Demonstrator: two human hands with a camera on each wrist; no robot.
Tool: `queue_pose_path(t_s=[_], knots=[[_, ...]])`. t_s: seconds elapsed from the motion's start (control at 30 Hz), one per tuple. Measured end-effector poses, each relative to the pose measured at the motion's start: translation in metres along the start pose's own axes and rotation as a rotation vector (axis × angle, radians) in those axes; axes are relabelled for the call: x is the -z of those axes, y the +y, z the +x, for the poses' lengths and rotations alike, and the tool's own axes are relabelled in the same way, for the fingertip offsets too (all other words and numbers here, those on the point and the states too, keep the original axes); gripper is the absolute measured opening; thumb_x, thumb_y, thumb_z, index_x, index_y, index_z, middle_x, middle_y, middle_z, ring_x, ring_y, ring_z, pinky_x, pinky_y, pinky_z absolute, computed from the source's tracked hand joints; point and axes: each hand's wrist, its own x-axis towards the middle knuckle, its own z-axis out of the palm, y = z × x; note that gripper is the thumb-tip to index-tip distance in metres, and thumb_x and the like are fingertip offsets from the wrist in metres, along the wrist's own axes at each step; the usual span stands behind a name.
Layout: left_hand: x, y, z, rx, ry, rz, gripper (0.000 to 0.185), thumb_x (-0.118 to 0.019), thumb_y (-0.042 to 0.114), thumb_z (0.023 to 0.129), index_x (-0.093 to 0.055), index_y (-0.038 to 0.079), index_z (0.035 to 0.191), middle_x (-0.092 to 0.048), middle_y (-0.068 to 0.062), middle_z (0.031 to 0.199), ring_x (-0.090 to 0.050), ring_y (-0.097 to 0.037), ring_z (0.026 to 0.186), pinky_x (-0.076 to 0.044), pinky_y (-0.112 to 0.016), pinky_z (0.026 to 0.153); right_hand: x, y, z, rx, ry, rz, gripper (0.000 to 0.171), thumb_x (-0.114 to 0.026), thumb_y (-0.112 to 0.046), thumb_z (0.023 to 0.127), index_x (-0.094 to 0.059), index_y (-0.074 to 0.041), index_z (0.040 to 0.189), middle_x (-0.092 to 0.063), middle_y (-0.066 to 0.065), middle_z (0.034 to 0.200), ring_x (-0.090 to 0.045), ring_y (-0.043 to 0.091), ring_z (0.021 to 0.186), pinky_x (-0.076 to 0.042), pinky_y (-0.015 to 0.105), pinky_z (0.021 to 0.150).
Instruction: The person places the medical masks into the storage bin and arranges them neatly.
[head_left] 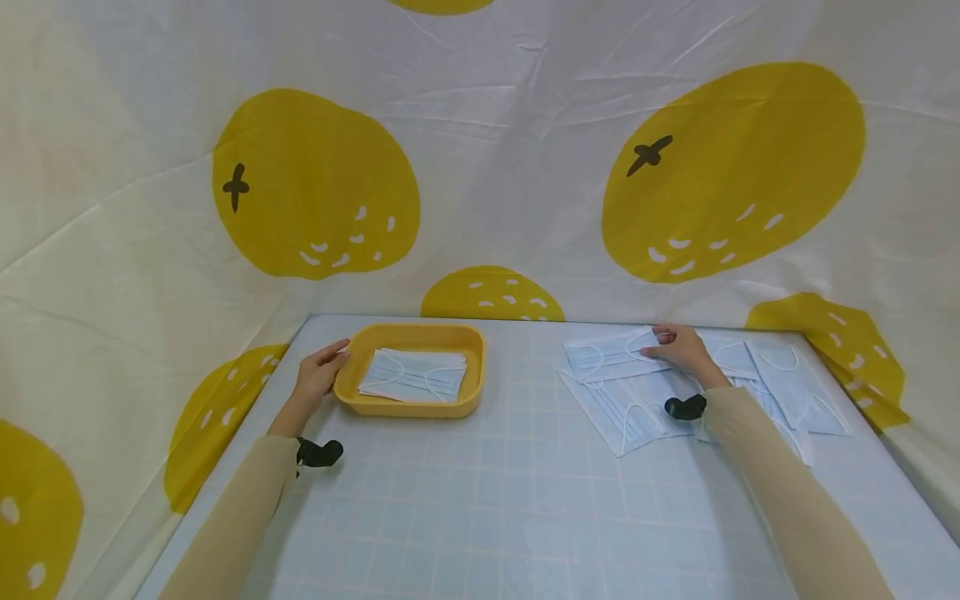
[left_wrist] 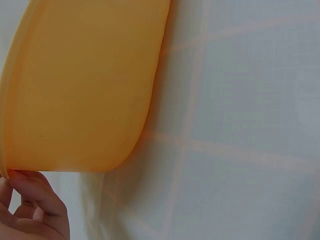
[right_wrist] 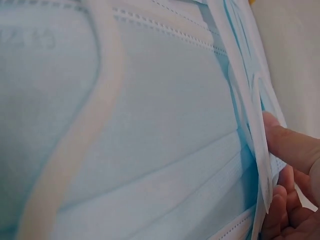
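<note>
My left hand (head_left: 316, 377) grips the left rim of a yellow tray (head_left: 416, 410), its fingertips at the rim's corner in the left wrist view. Inside the tray lies a small stack of light blue face masks (head_left: 416, 377) with white ear loops. Over on the right, my right hand (head_left: 680, 350) pinches the end of a face mask (head_left: 611, 354) between thumb and fingers. That mask lies over other spread-out masks (head_left: 618, 408). In the right wrist view, the thumb (right_wrist: 292, 145) presses the face of the pinched mask, with the other fingers behind its edge.
More loose masks (head_left: 798, 387) overlap under and beyond the right forearm. A pale blue checked cloth (head_left: 525, 500) covers the table. A white curtain (head_left: 510, 167) with yellow fruit shapes hangs right behind the table's back edge and along both sides.
</note>
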Motion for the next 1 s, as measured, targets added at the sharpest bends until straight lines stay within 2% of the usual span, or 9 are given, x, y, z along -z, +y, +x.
queue_pose_path(t_s=[0.23,0.5,0.7,0.8,1.0], knots=[[0.000,0.003,-0.002,0.004,0.008,0.006,0.048,-0.050,0.034,0.100,-0.044,0.017,0.145,-0.048,-0.005,0.119,-0.047,-0.003,0.068,-0.042,-0.016,0.053,0.000,0.000,0.000,0.007,0.007,0.042,0.068,-0.070,-0.022,0.089,-0.038,0.003,0.143,-0.045,0.028,0.133,-0.042,0.038,0.116,-0.036,0.053,0.108],[-0.001,0.001,-0.003,0.014,0.010,-0.037,0.048,-0.052,0.033,0.099,-0.045,0.017,0.144,-0.050,-0.003,0.117,-0.048,0.000,0.065,-0.043,-0.015,0.052,-0.001,0.014,0.002,0.033,0.031,0.072,0.066,-0.069,-0.027,0.089,-0.040,0.003,0.141,-0.048,0.028,0.134,-0.046,0.039,0.118,-0.039,0.052,0.106],[-0.002,0.000,-0.002,0.018,0.012,-0.063,0.048,-0.052,0.032,0.099,-0.046,0.017,0.144,-0.050,-0.004,0.122,-0.049,0.001,0.065,-0.044,-0.015,0.053,-0.005,0.015,-0.004,0.059,0.099,0.068,0.061,-0.067,-0.030,0.091,-0.045,0.004,0.137,-0.051,0.028,0.131,-0.048,0.039,0.115,-0.041,0.052,0.103],[-0.002,-0.001,-0.002,0.029,0.010,-0.076,0.048,-0.052,0.032,0.099,-0.045,0.017,0.144,-0.049,-0.006,0.127,-0.051,0.002,0.069,-0.046,-0.014,0.055,-0.006,0.012,-0.009,0.089,0.138,0.061,0.055,-0.065,-0.029,0.092,-0.049,0.006,0.133,-0.054,0.027,0.126,-0.050,0.038,0.110,-0.044,0.047,0.097],[-0.005,0.001,-0.001,0.037,0.010,-0.075,0.048,-0.052,0.032,0.099,-0.045,0.018,0.145,-0.047,-0.011,0.138,-0.052,0.000,0.075,-0.048,-0.014,0.059,0.000,0.009,-0.016,0.143,0.184,0.052,0.048,-0.063,-0.028,0.094,-0.055,0.006,0.127,-0.057,0.026,0.120,-0.051,0.032,0.102,-0.043,0.028,0.083]])
